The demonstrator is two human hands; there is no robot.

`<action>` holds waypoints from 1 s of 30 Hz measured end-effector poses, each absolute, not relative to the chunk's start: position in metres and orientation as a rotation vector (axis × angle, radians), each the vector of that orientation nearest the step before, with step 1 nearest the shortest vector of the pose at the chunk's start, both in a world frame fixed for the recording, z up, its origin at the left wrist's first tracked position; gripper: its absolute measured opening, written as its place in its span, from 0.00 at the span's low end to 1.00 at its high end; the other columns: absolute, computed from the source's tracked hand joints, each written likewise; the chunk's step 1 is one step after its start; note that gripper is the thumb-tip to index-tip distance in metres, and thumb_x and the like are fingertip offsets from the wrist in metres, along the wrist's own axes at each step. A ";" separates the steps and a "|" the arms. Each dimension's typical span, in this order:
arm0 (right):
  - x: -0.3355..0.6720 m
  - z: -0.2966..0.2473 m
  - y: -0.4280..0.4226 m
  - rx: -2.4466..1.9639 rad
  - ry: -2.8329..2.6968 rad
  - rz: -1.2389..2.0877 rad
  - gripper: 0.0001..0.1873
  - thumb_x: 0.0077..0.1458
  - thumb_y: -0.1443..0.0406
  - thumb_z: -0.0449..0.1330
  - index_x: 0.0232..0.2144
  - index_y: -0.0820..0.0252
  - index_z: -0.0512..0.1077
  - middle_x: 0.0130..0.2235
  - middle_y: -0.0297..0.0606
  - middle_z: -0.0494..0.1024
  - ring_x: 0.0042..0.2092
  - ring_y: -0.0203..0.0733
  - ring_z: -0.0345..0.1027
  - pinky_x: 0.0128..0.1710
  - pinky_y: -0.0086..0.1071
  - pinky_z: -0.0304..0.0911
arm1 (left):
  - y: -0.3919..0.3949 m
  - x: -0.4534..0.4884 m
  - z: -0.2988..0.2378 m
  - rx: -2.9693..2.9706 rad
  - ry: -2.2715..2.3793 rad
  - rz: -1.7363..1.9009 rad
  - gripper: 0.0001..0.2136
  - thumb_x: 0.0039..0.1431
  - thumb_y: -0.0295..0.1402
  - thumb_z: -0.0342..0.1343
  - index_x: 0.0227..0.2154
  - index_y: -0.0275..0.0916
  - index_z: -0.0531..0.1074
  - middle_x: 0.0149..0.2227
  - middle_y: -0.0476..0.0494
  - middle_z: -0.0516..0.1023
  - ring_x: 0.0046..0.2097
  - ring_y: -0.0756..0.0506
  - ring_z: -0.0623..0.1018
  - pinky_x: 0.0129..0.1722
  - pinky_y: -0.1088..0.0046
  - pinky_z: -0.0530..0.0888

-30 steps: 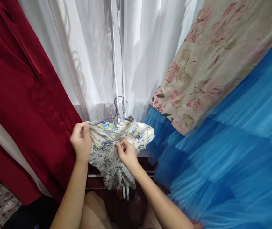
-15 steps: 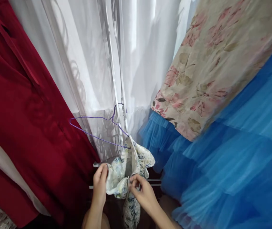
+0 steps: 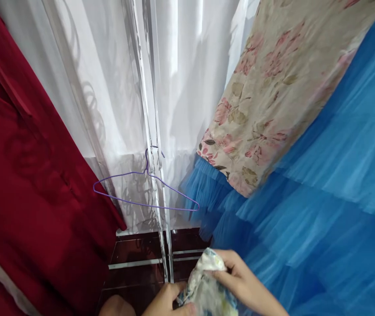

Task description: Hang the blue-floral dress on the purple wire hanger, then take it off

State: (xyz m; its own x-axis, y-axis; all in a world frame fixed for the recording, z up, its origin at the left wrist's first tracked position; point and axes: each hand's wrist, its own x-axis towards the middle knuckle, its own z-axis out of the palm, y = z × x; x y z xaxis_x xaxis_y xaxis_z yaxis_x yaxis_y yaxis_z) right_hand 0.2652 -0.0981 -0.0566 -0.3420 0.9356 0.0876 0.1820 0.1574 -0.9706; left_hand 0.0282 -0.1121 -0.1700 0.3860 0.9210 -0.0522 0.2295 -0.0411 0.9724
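At the bottom edge both my hands grip a small white garment with blue flower print, bunched up between them. My right hand is closed over its top right side. My left hand holds it from below, only partly in view. A thin purple wire hanger hangs bare on a white vertical rack post, above and apart from the garment.
A dark red garment hangs at the left. White sheer curtains fill the middle. At the right hang a beige dress with pink flowers and a blue tulle skirt. Below are dark red floor tiles.
The flowered garment has come off the purple hanger and moved down to the bottom edge in both hands. The hanger now swings bare on the post.
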 end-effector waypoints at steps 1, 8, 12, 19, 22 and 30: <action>0.278 -0.046 -0.092 -1.085 -1.724 1.188 0.12 0.56 0.58 0.63 0.27 0.60 0.79 0.29 0.39 0.76 0.33 0.47 0.67 0.33 0.34 0.63 | -0.113 0.021 -0.175 1.570 1.133 0.784 0.21 0.52 0.46 0.64 0.46 0.42 0.81 0.44 0.37 0.82 0.48 0.33 0.79 0.51 0.56 0.74; 0.300 0.009 0.024 -1.006 -1.400 0.988 0.12 0.39 0.64 0.72 0.16 0.61 0.73 0.20 0.31 0.71 0.25 0.36 0.60 0.26 0.29 0.56 | -0.110 -0.007 -0.133 1.777 1.218 1.109 0.10 0.63 0.40 0.55 0.34 0.40 0.78 0.40 0.39 0.78 0.41 0.42 0.77 0.43 0.69 0.74; 0.251 0.019 0.078 -0.911 -1.385 1.208 0.13 0.41 0.57 0.71 0.24 0.61 0.76 0.24 0.33 0.77 0.27 0.36 0.66 0.28 0.28 0.62 | -0.115 -0.013 -0.097 1.637 1.240 1.349 0.15 0.67 0.42 0.51 0.27 0.38 0.69 0.33 0.45 0.70 0.34 0.48 0.71 0.34 0.76 0.69; 0.207 0.022 0.065 -0.775 -1.495 1.665 0.22 0.40 0.56 0.72 0.36 0.67 0.81 0.31 0.43 0.83 0.29 0.43 0.76 0.30 0.33 0.69 | -0.118 -0.093 -0.097 1.278 1.284 1.417 0.20 0.57 0.52 0.59 0.28 0.39 0.65 0.23 0.52 0.63 0.25 0.52 0.63 0.24 0.79 0.62; 0.218 0.028 0.061 -0.767 -1.396 1.694 0.21 0.44 0.58 0.71 0.38 0.67 0.80 0.28 0.39 0.82 0.26 0.38 0.74 0.27 0.27 0.65 | -0.113 -0.125 -0.093 1.501 1.122 0.957 0.19 0.52 0.49 0.65 0.32 0.37 0.72 0.27 0.48 0.72 0.28 0.48 0.70 0.28 0.77 0.67; 0.222 0.039 0.052 -0.796 -1.318 1.780 0.12 0.43 0.64 0.72 0.30 0.69 0.80 0.27 0.42 0.82 0.26 0.39 0.75 0.26 0.29 0.65 | -0.003 -0.186 -0.048 1.727 1.462 1.260 0.09 0.40 0.35 0.70 0.26 0.40 0.79 0.34 0.39 0.81 0.41 0.39 0.77 0.51 0.60 0.71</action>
State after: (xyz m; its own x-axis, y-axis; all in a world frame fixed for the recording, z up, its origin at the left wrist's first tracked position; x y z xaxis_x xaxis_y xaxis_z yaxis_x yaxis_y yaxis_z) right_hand 0.2215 0.0523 0.0394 -0.5103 0.8591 -0.0394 -0.2127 -0.1705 -0.9621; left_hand -0.1863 -0.0028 -0.0478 -0.0283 0.9520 0.3048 0.4420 -0.2615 0.8581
